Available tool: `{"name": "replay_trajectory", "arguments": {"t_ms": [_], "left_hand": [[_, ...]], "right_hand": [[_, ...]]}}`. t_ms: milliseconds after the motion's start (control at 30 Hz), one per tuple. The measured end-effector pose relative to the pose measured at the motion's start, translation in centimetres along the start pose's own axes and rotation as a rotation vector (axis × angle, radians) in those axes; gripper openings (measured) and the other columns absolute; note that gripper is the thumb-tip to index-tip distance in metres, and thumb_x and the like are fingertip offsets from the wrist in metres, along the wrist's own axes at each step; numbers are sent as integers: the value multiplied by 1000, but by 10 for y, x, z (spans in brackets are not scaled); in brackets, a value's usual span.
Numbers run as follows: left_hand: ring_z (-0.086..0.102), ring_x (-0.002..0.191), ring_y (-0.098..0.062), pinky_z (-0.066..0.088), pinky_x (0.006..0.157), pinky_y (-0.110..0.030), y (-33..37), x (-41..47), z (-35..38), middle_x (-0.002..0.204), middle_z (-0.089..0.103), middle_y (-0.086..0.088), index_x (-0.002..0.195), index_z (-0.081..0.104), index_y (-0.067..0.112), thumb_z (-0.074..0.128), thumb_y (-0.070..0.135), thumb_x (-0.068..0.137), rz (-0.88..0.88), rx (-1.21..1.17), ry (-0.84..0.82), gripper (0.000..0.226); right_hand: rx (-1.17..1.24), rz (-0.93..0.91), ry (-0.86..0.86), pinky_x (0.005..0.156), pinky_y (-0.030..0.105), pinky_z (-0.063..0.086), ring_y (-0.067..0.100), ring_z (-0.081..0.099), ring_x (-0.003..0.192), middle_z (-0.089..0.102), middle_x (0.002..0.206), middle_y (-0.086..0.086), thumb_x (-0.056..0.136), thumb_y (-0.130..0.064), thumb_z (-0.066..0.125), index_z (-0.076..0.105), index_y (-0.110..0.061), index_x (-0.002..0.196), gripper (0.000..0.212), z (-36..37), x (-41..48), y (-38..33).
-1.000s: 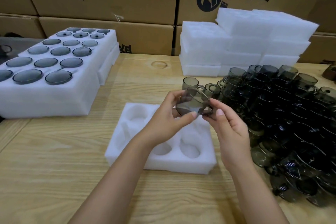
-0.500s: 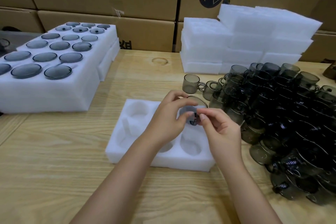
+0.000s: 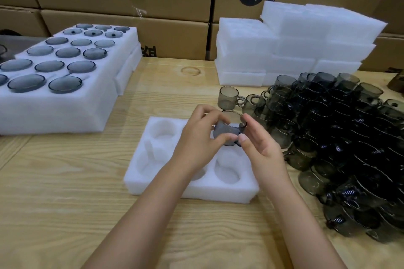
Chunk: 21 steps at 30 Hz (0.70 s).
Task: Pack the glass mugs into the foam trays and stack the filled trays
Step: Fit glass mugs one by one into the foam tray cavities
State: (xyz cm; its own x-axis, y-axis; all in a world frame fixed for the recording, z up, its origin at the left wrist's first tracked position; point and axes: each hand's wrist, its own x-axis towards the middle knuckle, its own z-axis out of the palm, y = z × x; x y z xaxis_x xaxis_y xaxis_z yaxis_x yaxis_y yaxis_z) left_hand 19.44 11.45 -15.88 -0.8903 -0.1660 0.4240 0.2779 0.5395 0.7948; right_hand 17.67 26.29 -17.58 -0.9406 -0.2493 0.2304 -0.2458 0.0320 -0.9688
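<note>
Both grips hold one smoky grey glass mug (image 3: 231,130). The left grip (image 3: 196,137) pinches its wall between thumb and curled fingers. The right grip (image 3: 262,148) pinches the handle side, forefinger on the rim and thumb low. The mug hangs tilted, rim uppermost, just over the pocket of the white foam tray (image 3: 218,194) directly beneath the grips. Whether its base touches the foam is hidden.

To seat it well, I would level the mug first, then turn the handle toward whatever notch the pocket offers, which the fingers hide. Lower it straight and press evenly on the rim, not the handle. The right forearm should stay clear of the heap of loose dark glass mugs (image 3: 338,137) just right of the grips on the pale wooden surface (image 3: 65,181).
</note>
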Motion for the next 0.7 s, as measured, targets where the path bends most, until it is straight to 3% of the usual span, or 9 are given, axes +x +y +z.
{"name": "replay_trajectory", "arguments": {"t_ms": [133,200,300,367,500,567,633,700], "left_hand": [[51,92,0,48,90,-29,0,0,-1,101,45,15,96,68,17,79,19,76,-18,-1,-42,23],[53,97,-6,48,92,-32,0,-1,-1,103,46,12,100,69,18,76,19,80,-19,39,-54,21],[53,102,-7,42,91,-23,-2,-1,-1,108,50,11,99,69,21,75,23,80,-42,116,-47,20],[53,105,-6,39,89,-18,-2,-1,-2,110,52,12,101,70,22,75,25,80,-63,153,-46,22],[45,128,-9,31,98,-20,1,-3,-2,138,53,8,118,67,19,62,35,90,-31,311,-89,32],[34,137,-9,27,104,-21,2,-4,0,150,40,7,119,66,19,54,35,94,20,394,-164,32],[34,139,-14,31,106,-25,1,-5,2,154,32,11,114,67,23,51,34,96,11,440,-236,27],[27,141,-19,18,110,-26,0,-6,4,156,27,12,114,66,25,45,36,98,-13,512,-282,29]], "right_hand": [[23,-14,1,99,16,41,-8,48,119,55,131,-11,89,-4,58,51,-22,130,46,-1,2,1],[6,-4,18,96,14,42,-6,52,117,58,125,-15,85,-6,65,54,-25,126,46,-1,2,3],[-103,-4,50,97,16,41,-6,51,117,60,124,-15,83,-20,68,58,-32,121,41,-3,1,4],[-217,-26,66,95,7,37,-11,48,117,59,125,-18,87,-27,64,58,-41,117,33,-4,0,4],[-338,-52,95,88,-4,31,-17,43,117,57,116,-28,90,-25,60,62,-39,113,27,-6,1,3],[-454,-92,83,94,-1,27,-11,40,124,54,116,-27,92,-23,58,66,-28,115,25,-8,2,3],[-578,-136,31,105,10,25,-3,36,129,55,123,-18,94,-22,54,66,-18,117,27,-10,2,4],[-649,-151,-28,110,18,20,0,33,131,56,129,-8,96,-21,51,65,-14,119,28,-12,2,4]]}}
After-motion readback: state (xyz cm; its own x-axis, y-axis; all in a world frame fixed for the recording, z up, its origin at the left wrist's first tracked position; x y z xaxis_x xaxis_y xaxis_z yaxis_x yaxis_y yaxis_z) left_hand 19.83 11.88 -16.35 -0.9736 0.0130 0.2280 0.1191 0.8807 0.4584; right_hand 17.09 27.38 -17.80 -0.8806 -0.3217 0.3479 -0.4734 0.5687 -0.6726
